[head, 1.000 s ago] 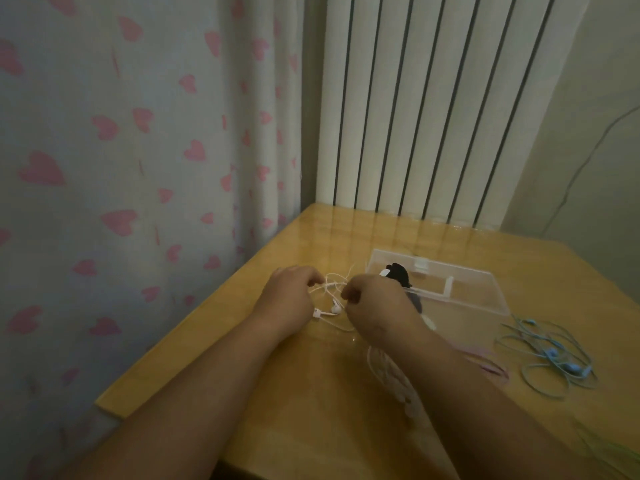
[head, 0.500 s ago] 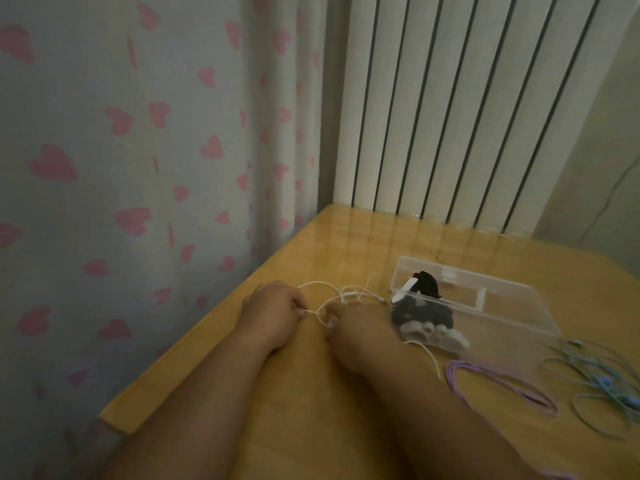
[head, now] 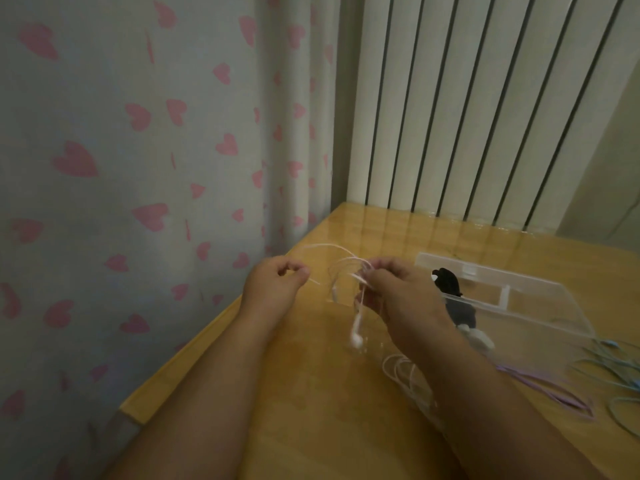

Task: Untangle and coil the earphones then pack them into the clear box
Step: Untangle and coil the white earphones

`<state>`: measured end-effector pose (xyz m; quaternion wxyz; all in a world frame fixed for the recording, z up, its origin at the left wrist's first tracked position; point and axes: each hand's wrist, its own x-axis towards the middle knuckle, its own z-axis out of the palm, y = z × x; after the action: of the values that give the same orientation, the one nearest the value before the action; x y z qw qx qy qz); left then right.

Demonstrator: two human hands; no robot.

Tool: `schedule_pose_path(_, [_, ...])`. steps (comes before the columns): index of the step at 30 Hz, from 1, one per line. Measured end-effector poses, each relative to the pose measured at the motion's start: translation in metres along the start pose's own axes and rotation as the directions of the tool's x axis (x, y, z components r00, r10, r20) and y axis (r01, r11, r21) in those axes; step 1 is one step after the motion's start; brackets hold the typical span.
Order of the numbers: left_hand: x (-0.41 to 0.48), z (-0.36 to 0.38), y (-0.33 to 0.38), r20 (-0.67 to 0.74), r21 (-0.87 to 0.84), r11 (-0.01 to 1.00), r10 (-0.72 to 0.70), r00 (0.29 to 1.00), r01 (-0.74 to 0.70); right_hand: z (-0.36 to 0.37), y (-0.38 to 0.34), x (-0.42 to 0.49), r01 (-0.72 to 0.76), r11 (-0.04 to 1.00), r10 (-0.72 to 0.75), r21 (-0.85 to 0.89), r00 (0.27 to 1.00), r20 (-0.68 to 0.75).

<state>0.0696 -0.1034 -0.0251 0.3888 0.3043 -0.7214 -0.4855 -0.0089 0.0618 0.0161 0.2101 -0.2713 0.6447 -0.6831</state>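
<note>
Our right hand [head: 398,292] grips bunched loops of the white earphones [head: 356,336] at mid-frame, above the table [head: 311,393]. Our left hand [head: 273,289] pinches one strand. We judge untangling is under way; next, ease the strands apart. The box [head: 519,317] sits right. Purple cord [head: 554,394] and blue cord [head: 607,342] lie lower right, clear.

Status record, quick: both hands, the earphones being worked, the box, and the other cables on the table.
white earphones: tangled loops between the hands, one earbud dangling
left hand: pinches the white cable, raised above the table
right hand: grips a bunch of the loops
clear box: on the table, right of the hands; dark items inside
purple cable: on the table, near side of the box
blue earphones: loose, far right
</note>
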Motion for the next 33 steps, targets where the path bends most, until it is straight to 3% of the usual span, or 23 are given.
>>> schedule_pose_path(2, [-0.001, -0.003, 0.004, 0.012, -0.226, 0.968, -0.111, 0.994, 0.111, -0.001, -0.003, -0.002, -0.061, 0.983, 0.061, 0.174, 0.998, 0.002])
schedule_pose_path(4, [0.001, -0.004, 0.008, 0.061, -0.484, 0.849, -0.210, 0.976, 0.213, 0.000, -0.004, -0.002, -0.102, 0.969, 0.099, 0.226, 0.995, 0.025])
schedule_pose_path(7, [0.002, -0.006, 0.012, 0.161, -0.716, 0.615, -0.317, 0.935, 0.332, 0.000, -0.004, -0.003, -0.107, 0.988, 0.104, 0.111, 0.994, 0.031])
schedule_pose_path(9, [0.003, -0.010, 0.011, 0.129, -0.717, 0.619, -0.332, 0.934, 0.319, 0.001, -0.003, -0.003, -0.061, 0.998, 0.061, -0.035, 0.998, -0.012])
schedule_pose_path(11, [0.008, -0.014, 0.007, 0.014, -0.690, 0.669, -0.368, 0.930, 0.275, 0.000, -0.001, -0.002, -0.012, 0.990, -0.002, -0.142, 0.995, -0.101])
schedule_pose_path(14, [0.019, -0.021, -0.008, -0.211, -0.543, 0.792, -0.448, 0.869, 0.277, -0.003, 0.002, 0.000, 0.069, 0.962, -0.135, -0.264, 0.961, -0.240])
schedule_pose_path(18, [0.019, -0.020, -0.010, -0.311, -0.315, 0.898, -0.403, 0.861, 0.307, -0.003, 0.000, 0.001, 0.091, 0.992, -0.110, -0.082, 0.956, -0.271])
schedule_pose_path(20, [0.013, -0.018, -0.006, -0.337, -0.076, 0.938, -0.344, 0.876, 0.339, -0.002, -0.001, 0.001, 0.058, 0.998, -0.062, -0.022, 0.967, -0.247])
schedule_pose_path(22, [0.007, -0.016, -0.001, -0.346, 0.206, 0.939, -0.194, 0.918, 0.276, -0.001, -0.002, 0.001, 0.044, 0.999, -0.043, 0.001, 0.973, -0.226])
schedule_pose_path(24, [0.002, -0.014, 0.003, -0.272, 0.283, 0.951, -0.042, 0.961, 0.122, 0.000, -0.003, 0.001, 0.043, 0.999, -0.038, 0.018, 0.975, -0.218])
schedule_pose_path(27, [-0.009, -0.005, 0.010, 0.091, 0.056, 0.995, 0.072, 0.993, -0.077, 0.001, -0.003, 0.001, 0.051, 0.996, -0.033, 0.074, 0.973, -0.230])
schedule_pose_path(30, [-0.020, 0.002, 0.013, 0.430, 0.011, 0.976, 0.191, 0.882, -0.217, 0.000, -0.003, 0.002, 0.061, 0.991, -0.032, 0.122, 0.973, -0.228])
schedule_pose_path(33, [-0.019, 0.005, 0.006, 0.512, 0.170, 0.927, 0.208, 0.833, -0.335, -0.001, -0.003, 0.002, 0.057, 0.987, -0.020, 0.150, 0.972, -0.234])
